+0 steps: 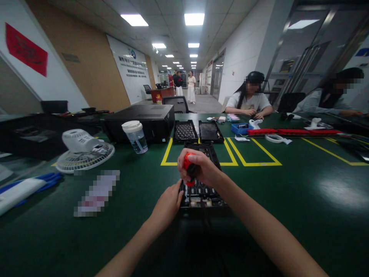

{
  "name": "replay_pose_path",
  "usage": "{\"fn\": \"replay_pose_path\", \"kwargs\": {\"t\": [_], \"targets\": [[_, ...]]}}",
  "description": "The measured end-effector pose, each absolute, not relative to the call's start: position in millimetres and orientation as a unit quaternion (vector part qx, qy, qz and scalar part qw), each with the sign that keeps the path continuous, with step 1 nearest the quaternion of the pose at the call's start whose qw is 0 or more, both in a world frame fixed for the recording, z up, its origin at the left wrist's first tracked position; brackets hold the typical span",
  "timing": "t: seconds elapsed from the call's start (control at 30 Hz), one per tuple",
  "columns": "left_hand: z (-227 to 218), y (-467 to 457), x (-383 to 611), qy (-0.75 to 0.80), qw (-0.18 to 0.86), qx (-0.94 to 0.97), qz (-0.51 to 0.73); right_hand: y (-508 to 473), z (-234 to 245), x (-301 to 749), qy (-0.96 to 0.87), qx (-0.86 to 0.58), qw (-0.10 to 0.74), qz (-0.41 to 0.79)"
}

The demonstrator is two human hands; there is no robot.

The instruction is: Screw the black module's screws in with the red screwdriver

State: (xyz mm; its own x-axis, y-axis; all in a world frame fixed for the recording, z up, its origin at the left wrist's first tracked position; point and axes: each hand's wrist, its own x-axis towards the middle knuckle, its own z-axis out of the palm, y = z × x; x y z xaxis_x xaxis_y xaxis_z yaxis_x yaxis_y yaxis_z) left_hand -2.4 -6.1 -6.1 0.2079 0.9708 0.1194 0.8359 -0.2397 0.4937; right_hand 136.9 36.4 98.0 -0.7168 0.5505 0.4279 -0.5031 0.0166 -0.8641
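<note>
My right hand [203,167] is closed round the red and black handle of a screwdriver [189,163], which stands upright with its thin shaft pointing down. Under it lies an open black plastic case [203,190] with rows of rounded cells and some light-coloured parts along its near end. The shaft reaches down to the left near part of this case; exactly what its tip touches is too small to tell. At the case's left edge, my left hand [170,198] grips the rim with the fingers together. My right hand and forearm hide part of the case.
Two black trays [185,131] [211,131] lie beyond the case, near a black box [144,119]. Left are a lidded cup [135,136] and a white fan [85,150]. A blue bin [240,128] and tape roll [273,138] lie right. A person [250,100] sits opposite.
</note>
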Motion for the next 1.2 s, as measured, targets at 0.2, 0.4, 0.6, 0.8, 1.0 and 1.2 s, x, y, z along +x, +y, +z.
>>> {"fn": "replay_pose_path", "kwargs": {"t": [0.2,0.4,0.6,0.8,1.0,1.2], "targets": [[-6.8,-6.3,-3.0,0.599,0.163,0.758,0.202,39.1,97.0,137.2,-0.583,0.015,0.349,0.733],[-3.1,-8.1,-1.9,0.599,0.163,0.757,0.204,38.7,97.4,137.3,-0.583,0.013,0.338,0.739],[-3.1,-9.6,-2.2,0.594,0.164,0.758,0.213,39.7,98.0,138.0,-0.590,0.014,0.329,0.737],[-5.3,-7.2,-3.4,0.597,0.166,0.756,0.209,42.5,97.7,141.2,-0.592,-0.001,0.319,0.740],[-4.2,-8.0,-2.8,0.591,0.162,0.762,0.210,43.6,99.5,144.2,-0.590,-0.006,0.317,0.743],[-1.4,-8.2,-2.0,0.595,0.169,0.758,0.205,43.7,100.1,146.0,-0.594,-0.015,0.315,0.740]]}}
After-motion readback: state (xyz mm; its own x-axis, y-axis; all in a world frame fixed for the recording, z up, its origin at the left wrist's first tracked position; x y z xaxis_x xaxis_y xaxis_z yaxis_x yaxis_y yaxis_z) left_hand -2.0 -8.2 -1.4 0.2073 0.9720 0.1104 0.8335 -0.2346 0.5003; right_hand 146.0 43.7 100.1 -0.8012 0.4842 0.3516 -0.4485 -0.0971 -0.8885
